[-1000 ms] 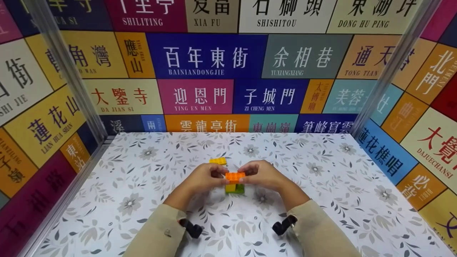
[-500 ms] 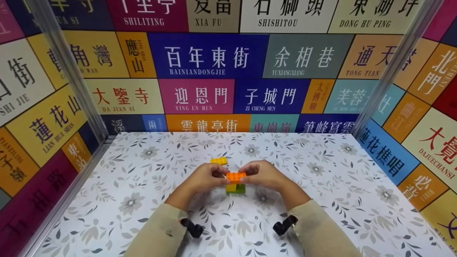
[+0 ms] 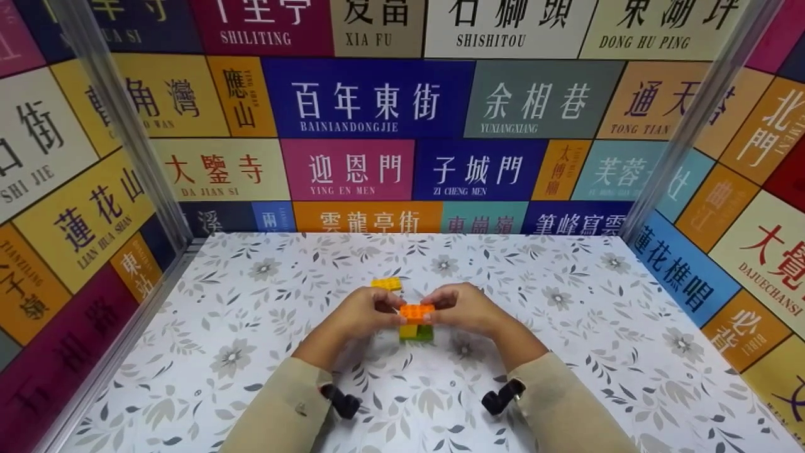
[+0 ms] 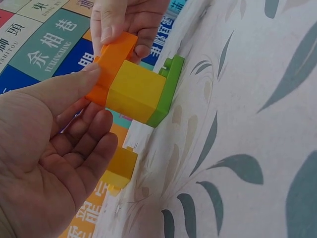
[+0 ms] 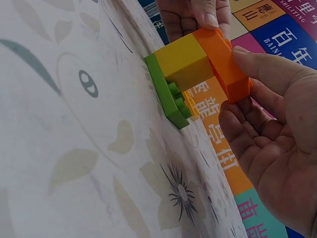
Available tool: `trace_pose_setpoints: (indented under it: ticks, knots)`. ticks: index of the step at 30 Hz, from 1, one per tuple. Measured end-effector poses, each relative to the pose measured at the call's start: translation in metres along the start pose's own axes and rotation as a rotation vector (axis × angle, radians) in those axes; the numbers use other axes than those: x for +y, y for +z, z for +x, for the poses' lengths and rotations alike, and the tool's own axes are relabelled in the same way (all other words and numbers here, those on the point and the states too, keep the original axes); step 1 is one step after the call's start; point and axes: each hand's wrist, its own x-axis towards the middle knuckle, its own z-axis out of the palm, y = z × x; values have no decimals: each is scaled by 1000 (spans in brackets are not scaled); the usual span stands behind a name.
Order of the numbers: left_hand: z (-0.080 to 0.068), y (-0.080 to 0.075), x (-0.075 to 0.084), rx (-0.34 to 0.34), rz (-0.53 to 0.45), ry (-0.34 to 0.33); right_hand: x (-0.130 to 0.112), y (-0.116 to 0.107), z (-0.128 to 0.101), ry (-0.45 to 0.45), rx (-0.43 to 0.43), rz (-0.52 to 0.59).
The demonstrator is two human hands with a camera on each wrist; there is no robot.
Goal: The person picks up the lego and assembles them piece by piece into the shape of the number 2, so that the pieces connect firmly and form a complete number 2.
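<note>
An orange toy brick (image 3: 417,313) tops a small stack in the head view. Under its left half is a yellow block (image 4: 136,91), which stands on a flat green brick (image 5: 166,94). Studs of the green brick show beside the yellow block in the right wrist view, beneath the overhanging orange end. My left hand (image 3: 366,313) pinches the left end of the orange brick between thumb and fingers. My right hand (image 3: 464,308) pinches its right end the same way. Behind the left hand a second yellow brick (image 3: 386,284) lies on the table, partly hidden in the left wrist view.
A white cloth with grey leaves and flowers covers the table (image 3: 264,377). Panels with colourful place-name signs (image 3: 365,97) rise at the back and both sides, with clear corner posts (image 3: 135,151). Black wrist devices (image 3: 339,401) stick out below both sleeves.
Both hands keep their hold on the orange brick, and the stack stays in place. The whole head view has shifted very slightly to the right.
</note>
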Motion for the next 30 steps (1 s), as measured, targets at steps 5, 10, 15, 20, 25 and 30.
trace_pose_setpoints:
  ticks: [5, 10, 15, 20, 25, 30]
  knots:
    - [1, 1, -1, 0, -16, -17, -1, 1, -1, 12, 0, -6]
    - [1, 0, -1, -9, -31, -65, 0, 1, 0, 34, -2, -2]
    - [0, -1, 0, -14, -31, -89, 1, 0, 0, 40, 0, 8]
    - [0, -2, 1, -20, -24, -83, 3, 0, 2, 56, -1, 21]
    - [0, -2, 1, -4, 6, -34, 2, -1, 2, 40, -4, 32]
    - [-1, -1, 0, 5, 16, -3, 0, -2, 3, 40, -14, 44]
